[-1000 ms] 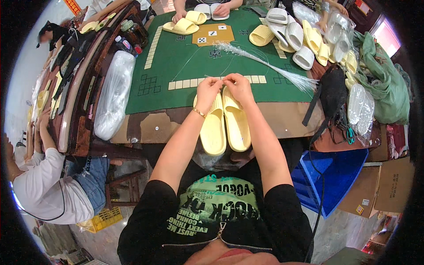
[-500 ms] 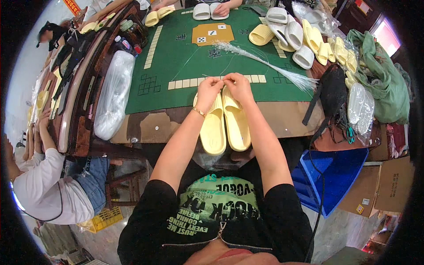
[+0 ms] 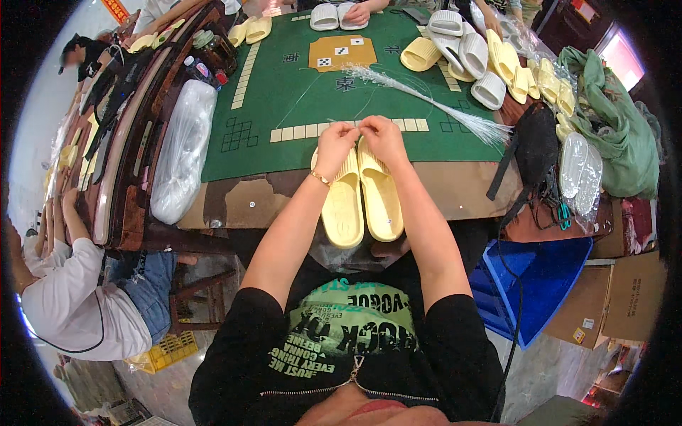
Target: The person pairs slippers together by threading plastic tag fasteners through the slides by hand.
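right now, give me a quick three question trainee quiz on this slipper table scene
1. True or false: both hands, left hand and right hand, are at the toe end of the pair of pale yellow foam slippers.
2. Which lies right of the hands? A) bundle of thin clear plastic strands B) red bucket
3. Fill in: the slippers rest on the ___ green felt table edge.

Key: 1 true; 2 A; 3 near

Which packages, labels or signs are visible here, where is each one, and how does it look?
Clear plastic bag: long, bulging, on the table's left edge.
Cardboard boxes: brown, on the floor at right, with small labels.
Red sign: narrow strip, top left.
Clear wrapped packs: right of the table.
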Available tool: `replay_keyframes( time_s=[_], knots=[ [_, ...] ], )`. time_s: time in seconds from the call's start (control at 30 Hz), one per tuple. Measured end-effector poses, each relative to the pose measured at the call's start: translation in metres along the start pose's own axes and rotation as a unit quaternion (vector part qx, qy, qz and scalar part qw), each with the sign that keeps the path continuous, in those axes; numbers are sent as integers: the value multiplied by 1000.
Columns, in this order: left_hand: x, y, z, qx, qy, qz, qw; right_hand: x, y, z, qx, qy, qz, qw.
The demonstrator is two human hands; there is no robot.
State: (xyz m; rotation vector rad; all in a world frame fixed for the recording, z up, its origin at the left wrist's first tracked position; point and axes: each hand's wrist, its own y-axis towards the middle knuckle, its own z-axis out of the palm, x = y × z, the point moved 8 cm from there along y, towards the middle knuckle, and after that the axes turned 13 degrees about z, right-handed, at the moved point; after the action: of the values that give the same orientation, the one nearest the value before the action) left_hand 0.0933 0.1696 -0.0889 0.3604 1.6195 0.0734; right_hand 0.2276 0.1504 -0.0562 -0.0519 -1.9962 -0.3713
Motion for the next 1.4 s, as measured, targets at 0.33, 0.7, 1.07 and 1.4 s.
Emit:
replay_keyframes(
  time_s=[0.33, 0.7, 1.07, 1.4],
  knots=[
    [4, 0, -18, -146, -134, 9, 980, -20, 5, -20, -117, 16, 76, 990],
    [-115, -36, -19, -32, 167, 178, 969, -31, 6, -33, -146, 41, 156, 976],
    [-67, -94, 6, 124, 437, 86, 887, -56, 0, -16, -18, 428, 275, 861],
    [-100, -66, -90, 84, 488, 24, 869, -89, -11, -24, 65, 574, 241, 780]
  ],
)
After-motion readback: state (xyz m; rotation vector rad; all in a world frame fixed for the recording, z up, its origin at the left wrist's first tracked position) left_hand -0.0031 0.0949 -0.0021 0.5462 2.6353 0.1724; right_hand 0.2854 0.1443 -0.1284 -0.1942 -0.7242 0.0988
